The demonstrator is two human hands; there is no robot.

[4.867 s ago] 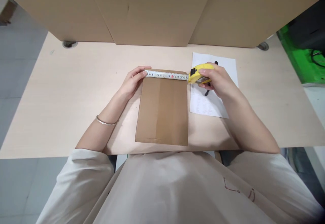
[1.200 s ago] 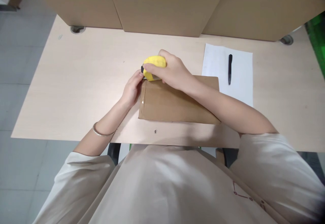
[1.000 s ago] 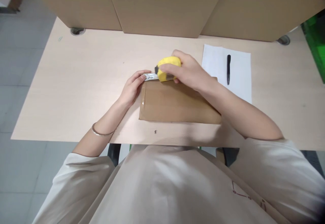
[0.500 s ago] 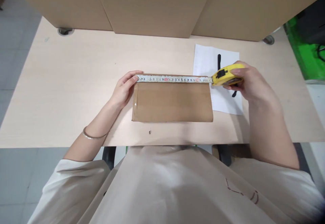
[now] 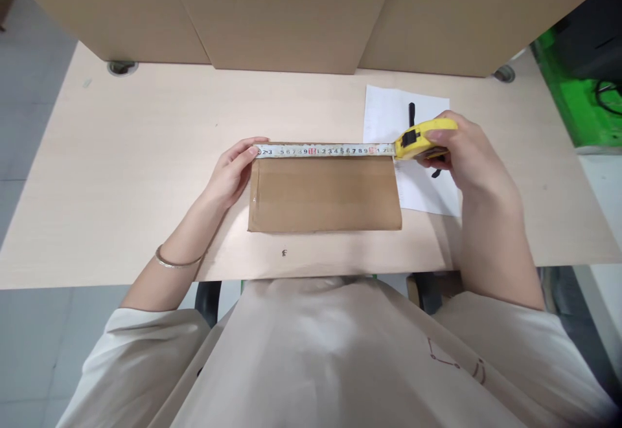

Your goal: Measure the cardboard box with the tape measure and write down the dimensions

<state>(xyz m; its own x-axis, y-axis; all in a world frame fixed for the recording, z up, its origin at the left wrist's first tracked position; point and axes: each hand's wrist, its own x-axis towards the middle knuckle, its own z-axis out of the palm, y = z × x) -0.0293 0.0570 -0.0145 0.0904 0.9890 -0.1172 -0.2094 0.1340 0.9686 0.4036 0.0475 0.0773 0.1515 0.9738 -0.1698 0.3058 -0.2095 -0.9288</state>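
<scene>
By the left hand the end of the tape blade is pinched down at the 10 o'clock corner of the cardboard sheet, flat on the tabletop. The blade is best drawn taut, flush with the 12 o'clock edge, the tape case gripped level in the right hand

You sit at a pale wood desk. Along the desk's far edge stand tan board panels, side by side, closing off the view beyond. A round cable grommet sits in the desk's far left corner, and a second grommet in its far right corner. Grey tiled floor lies left of the desk and below its near edge. Right of the desk is a bright green thing, with something black behind it. Light on the desk is soft and even, and shadows are faint.
</scene>
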